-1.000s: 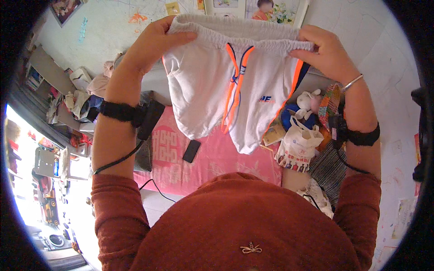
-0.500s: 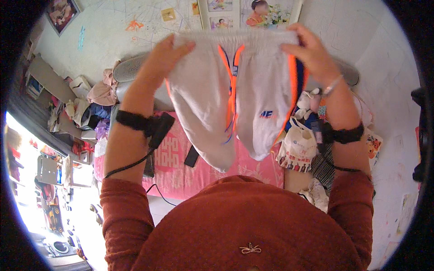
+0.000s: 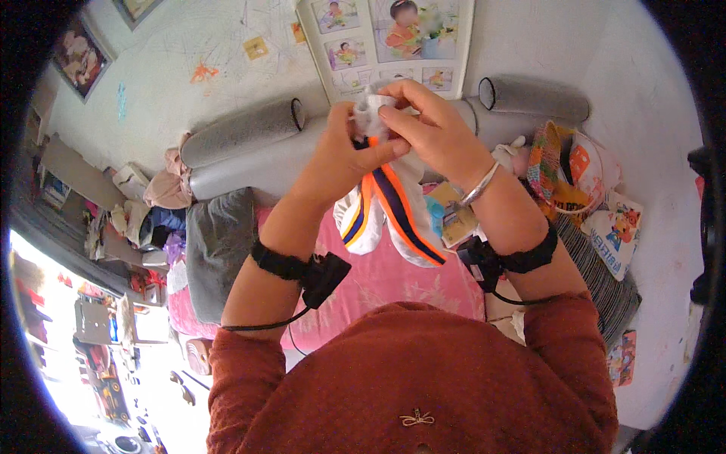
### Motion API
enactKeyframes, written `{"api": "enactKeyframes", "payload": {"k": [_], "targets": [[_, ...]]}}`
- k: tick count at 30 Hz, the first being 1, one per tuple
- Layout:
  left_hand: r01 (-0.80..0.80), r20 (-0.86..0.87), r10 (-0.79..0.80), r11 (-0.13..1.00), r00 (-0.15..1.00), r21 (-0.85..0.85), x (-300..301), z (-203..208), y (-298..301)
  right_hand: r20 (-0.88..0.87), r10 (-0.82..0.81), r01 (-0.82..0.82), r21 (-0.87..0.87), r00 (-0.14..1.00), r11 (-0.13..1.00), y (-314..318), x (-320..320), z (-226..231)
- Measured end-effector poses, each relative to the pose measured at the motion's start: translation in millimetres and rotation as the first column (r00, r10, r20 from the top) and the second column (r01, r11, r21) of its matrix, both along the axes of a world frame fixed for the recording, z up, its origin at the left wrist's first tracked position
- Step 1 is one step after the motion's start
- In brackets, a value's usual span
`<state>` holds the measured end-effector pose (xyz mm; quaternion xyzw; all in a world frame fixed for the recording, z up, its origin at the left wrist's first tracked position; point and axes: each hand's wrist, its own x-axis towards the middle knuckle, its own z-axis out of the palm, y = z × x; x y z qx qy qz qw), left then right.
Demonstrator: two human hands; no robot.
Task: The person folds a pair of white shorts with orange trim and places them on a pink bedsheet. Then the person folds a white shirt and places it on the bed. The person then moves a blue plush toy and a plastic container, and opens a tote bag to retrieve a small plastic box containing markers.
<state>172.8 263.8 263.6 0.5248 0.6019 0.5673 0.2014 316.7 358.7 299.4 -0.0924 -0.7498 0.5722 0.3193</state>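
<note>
Light grey sweatpants (image 3: 395,200) with orange and navy side stripes hang in front of me, their waistband bunched together at the top. My left hand (image 3: 344,155) is closed round the bunched cloth from the left side. From the right, my right hand (image 3: 432,125) pinches the waistband, its thumb on the near side of the cloth. Both hands nearly touch each other. Below them the legs dangle above a pink patterned cover (image 3: 408,287). The drawstring does not show.
Grey bolsters (image 3: 242,135) lie along the back below a photo frame (image 3: 348,57). A dark grey cushion (image 3: 219,253) is at left. Bags (image 3: 614,234) and a striped cushion (image 3: 597,280) stand at right. Black devices are strapped to both forearms.
My hands have come together from wide apart and moved lower. The sweatpants went from spread open with the front showing to gathered, with the striped side showing.
</note>
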Motion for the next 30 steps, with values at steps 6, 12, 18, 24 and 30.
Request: {"api": "enactKeyframes", "payload": {"k": [6,12,18,24,30], "targets": [[-0.046,0.103,0.034,0.992,0.994,0.117,-16,28,-8,-0.156,0.132,-0.153,-0.131,0.979,0.979,15,32,-7],[0.025,0.333,-0.123,0.959,0.935,0.282,-22,65,-23,0.339,-0.161,0.146,0.069,0.927,0.987,73,54,-164],[0.001,0.360,-0.129,0.942,0.924,0.335,-24,79,-26,0.435,0.382,0.116,-0.769,0.815,0.628,34,52,-259],[0.001,0.349,-0.151,0.919,0.925,0.395,-35,79,-31,-0.072,0.250,-0.186,-0.864,0.966,0.468,-4,52,-198],[-0.106,0.385,-0.041,0.930,0.922,0.353,-61,75,-50,-0.372,0.069,-0.342,-0.744,0.926,0.573,11,44,-153]]}}
